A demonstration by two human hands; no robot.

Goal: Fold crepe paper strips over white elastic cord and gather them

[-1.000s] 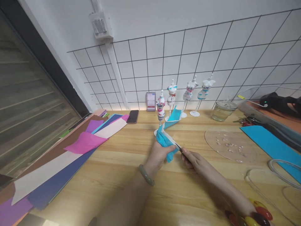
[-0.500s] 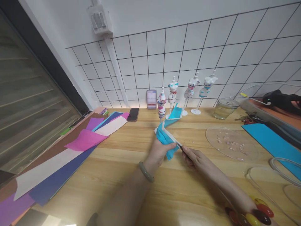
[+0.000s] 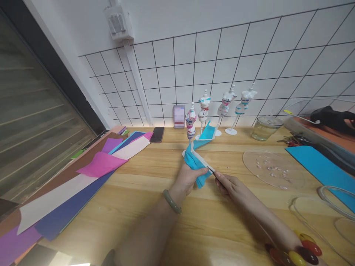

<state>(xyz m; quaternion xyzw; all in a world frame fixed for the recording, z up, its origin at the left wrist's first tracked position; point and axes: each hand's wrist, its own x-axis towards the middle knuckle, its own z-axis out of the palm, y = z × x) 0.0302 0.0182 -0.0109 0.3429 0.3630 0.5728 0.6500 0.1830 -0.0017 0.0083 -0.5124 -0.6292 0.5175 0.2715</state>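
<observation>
My left hand (image 3: 188, 178) is closed on a strip of bright blue crepe paper (image 3: 194, 160), its thumb pressed on the paper near a white band (image 3: 200, 158) that runs along it. The strip folds back and its far end stands up close to the small mannequins. My right hand (image 3: 229, 186) grips a slim dark pointed tool (image 3: 212, 171), whose tip meets the white band just beside my left thumb. Most of the tool is hidden in my fingers, so I cannot tell its exact kind.
Several small decorated mannequins (image 3: 204, 105) stand by the wall. Coloured paper sheets (image 3: 91, 181) and a phone (image 3: 157, 134) lie left. To the right are a clear round plate (image 3: 249, 162) with small bits, a lidded glass cup (image 3: 264, 129), a blue sheet (image 3: 318, 166) and a cable (image 3: 302, 214).
Both hands stay almost in place. The tool's tip has shifted very slightly along the white band, and the view has barely moved.
</observation>
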